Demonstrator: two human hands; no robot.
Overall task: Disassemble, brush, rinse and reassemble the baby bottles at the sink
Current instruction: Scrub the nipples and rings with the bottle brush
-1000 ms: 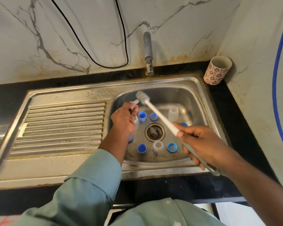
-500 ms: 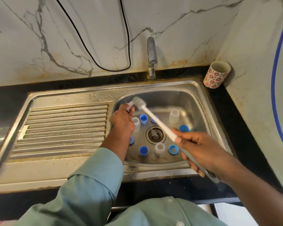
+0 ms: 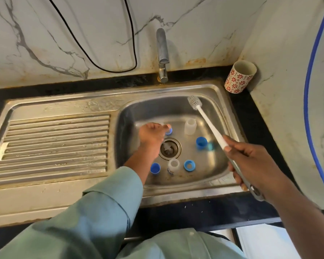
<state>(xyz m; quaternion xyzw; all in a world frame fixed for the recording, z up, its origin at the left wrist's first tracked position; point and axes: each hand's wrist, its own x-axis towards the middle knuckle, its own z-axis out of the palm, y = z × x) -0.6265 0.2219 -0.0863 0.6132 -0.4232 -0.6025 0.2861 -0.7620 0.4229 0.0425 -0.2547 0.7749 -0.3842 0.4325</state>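
Observation:
Inside the steel sink (image 3: pixel 178 106) lie loose baby bottle parts. A clear bottle body (image 3: pixel 190 126) stands at the back and another (image 3: pixel 173 165) stands near the front. Blue caps and rings lie around the drain (image 3: pixel 170 148): a cap (image 3: pixel 201 142) at the right, a ring (image 3: pixel 189 165) and a cap (image 3: pixel 155 168) at the front. My left hand (image 3: pixel 151 135) is blurred, low in the basin, its fingertips at a blue cap (image 3: pixel 169 131); I cannot tell what it holds. My right hand (image 3: pixel 251 165) grips the white bottle brush (image 3: pixel 209 124), bristle head up at the basin's back right.
The tap (image 3: pixel 162 53) stands behind the basin. A ribbed drainboard (image 3: pixel 54 143) lies to the left. A red-flowered cup (image 3: pixel 239 76) stands in the back right corner on the black counter. A black cable hangs on the marble wall, and a blue hose (image 3: pixel 307 109) runs down the right.
My right hand swung the brush head from beside my left hand to the basin's back right. My left hand dropped lower into the basin, toward the back blue cap.

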